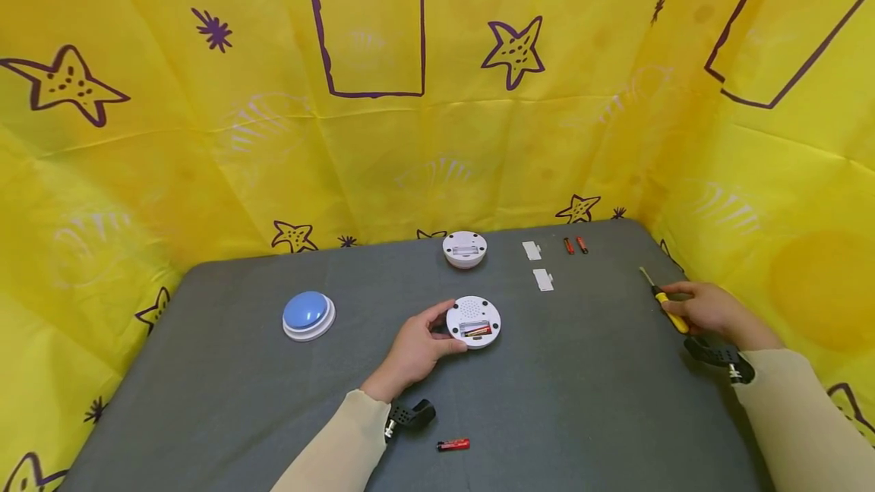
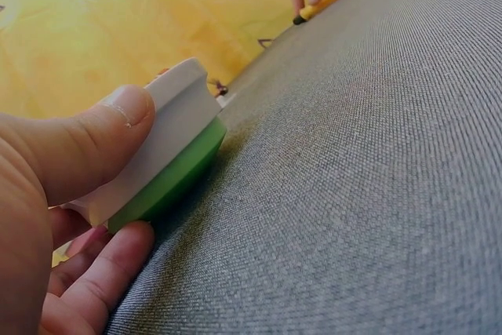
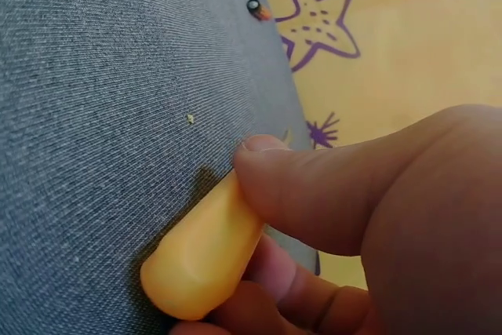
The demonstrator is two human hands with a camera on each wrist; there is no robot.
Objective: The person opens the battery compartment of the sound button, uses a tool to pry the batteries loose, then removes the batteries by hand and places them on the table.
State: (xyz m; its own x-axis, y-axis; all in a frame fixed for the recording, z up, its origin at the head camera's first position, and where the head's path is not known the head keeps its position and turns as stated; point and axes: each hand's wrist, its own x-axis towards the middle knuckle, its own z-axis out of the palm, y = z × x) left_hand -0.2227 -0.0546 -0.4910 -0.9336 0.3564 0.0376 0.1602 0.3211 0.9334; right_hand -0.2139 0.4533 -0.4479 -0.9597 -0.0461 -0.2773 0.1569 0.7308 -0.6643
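Note:
My left hand (image 1: 415,346) grips the rim of an upturned buzzer button (image 1: 470,307) between thumb and fingers. Its white base faces up with the battery compartment uncovered and one red battery (image 1: 478,331) lying inside. In the left wrist view its green dome (image 2: 169,174) shows underneath, close over the cloth. At the far right of the table, my right hand (image 1: 712,313) pinches a screwdriver (image 1: 675,320) by its yellow and black handle. The screwdriver's shaft points up and left in the head view; the handle's rounded end (image 3: 192,264) is near the cloth in the right wrist view.
Behind the held one sits another upturned buzzer button (image 1: 464,260). A blue-domed one (image 1: 306,311) stands upright at left. Two white battery covers (image 1: 543,280) and two red batteries (image 1: 569,246) lie back right. One more battery (image 1: 453,445) lies at front. Yellow curtains (image 1: 451,150) enclose the grey table.

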